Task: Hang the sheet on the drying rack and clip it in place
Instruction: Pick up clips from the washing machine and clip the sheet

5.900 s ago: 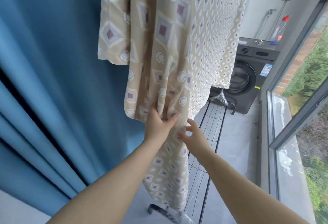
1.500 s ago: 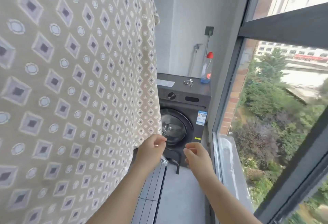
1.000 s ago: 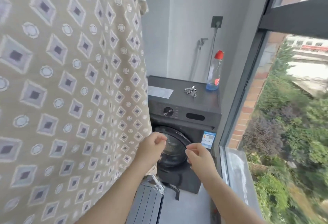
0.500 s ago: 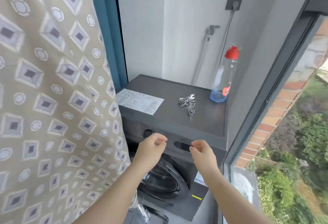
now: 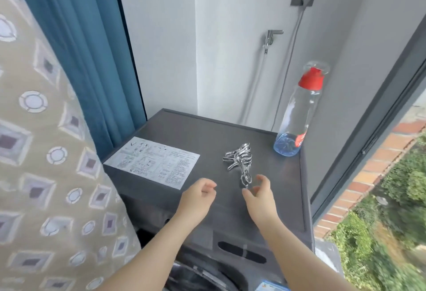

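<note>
Beige diamond-and-circle patterned sheet

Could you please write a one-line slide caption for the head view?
Right hand hovers by metal clips on the washing machine; patterned sheet hangs at left.
</note>
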